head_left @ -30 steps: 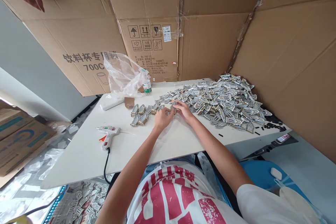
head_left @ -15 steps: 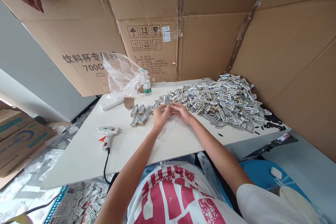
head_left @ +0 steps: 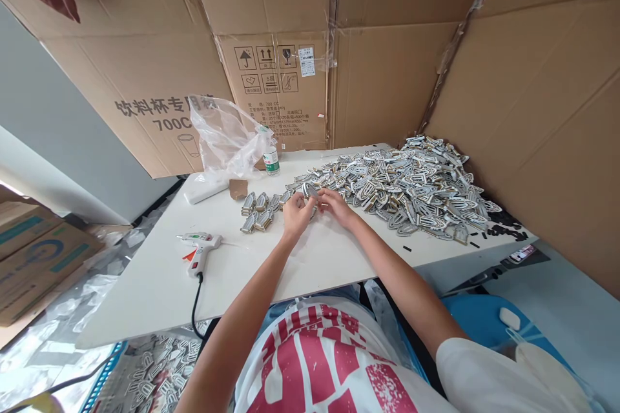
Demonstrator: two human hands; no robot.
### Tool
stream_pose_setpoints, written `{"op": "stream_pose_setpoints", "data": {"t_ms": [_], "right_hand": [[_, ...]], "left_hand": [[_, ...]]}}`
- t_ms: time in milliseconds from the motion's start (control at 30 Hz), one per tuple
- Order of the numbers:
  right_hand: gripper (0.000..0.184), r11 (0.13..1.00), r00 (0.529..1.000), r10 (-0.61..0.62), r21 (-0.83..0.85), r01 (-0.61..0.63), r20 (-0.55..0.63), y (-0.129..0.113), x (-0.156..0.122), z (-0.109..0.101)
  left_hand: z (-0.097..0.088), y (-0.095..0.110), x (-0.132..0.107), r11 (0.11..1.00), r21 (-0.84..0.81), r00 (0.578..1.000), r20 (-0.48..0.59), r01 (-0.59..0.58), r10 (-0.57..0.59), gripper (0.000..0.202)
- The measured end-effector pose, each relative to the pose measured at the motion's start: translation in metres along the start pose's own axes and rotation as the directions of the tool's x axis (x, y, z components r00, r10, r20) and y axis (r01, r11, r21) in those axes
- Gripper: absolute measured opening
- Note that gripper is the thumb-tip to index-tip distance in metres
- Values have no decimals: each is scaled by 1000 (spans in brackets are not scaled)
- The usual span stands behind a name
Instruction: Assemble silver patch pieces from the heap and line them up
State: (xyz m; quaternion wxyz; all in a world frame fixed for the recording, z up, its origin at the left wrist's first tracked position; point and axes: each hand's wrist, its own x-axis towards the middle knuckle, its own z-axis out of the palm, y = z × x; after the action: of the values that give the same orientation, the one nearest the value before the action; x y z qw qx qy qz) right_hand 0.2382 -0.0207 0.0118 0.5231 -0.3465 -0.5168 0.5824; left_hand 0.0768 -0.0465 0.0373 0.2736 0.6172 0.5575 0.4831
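Observation:
Both my hands meet at the middle of the white table (head_left: 300, 271). My left hand (head_left: 296, 214) and my right hand (head_left: 335, 205) pinch one small silver-and-tan shield-shaped piece (head_left: 310, 191) between their fingertips, just above the tabletop. A large heap of the same pieces (head_left: 411, 187) spreads to the right of my hands. Left of my hands stand short stacks of these pieces (head_left: 259, 211) in rows.
A white glue gun (head_left: 198, 248) with a black cord lies front left. A clear plastic bag (head_left: 227, 135), a small bottle (head_left: 271, 160) and a white bar (head_left: 206, 189) sit at the back. Cardboard walls surround the table. Black bits (head_left: 504, 232) litter the right edge.
My hands lifted a piece from the tabletop beside the heap and drew slightly left, and now hold it between both sets of fingertips. Nothing else has moved.

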Motion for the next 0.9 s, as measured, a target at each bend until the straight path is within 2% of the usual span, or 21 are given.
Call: {"op": "stream_pose_setpoints", "data": {"t_ms": [167,233,400,533,733,900], "right_hand": [[28,999,999,42,-6,-42,19,1,0,-1],[31,997,997,73,8,-73,-22,2,0,-2],[42,998,976,45,49,-35,-211,3,3,-4],[45,999,977,41,32,-35,-210,6,3,-5],[50,999,979,5,-32,-12,-203,14,7,-6],[51,998,981,9,-57,-20,-195,20,9,-6]], "left_hand": [[-2,2,3,999,47,997,-70,26,-22,46],[-2,0,4,997,71,995,-89,43,-36,46],[1,-2,2,990,107,996,11,91,-93,32],[4,-2,-3,968,248,995,85,28,-50,33],[1,3,-8,835,547,994,105,-60,3,39],[-3,6,-9,724,673,982,184,-151,34,56]]}}
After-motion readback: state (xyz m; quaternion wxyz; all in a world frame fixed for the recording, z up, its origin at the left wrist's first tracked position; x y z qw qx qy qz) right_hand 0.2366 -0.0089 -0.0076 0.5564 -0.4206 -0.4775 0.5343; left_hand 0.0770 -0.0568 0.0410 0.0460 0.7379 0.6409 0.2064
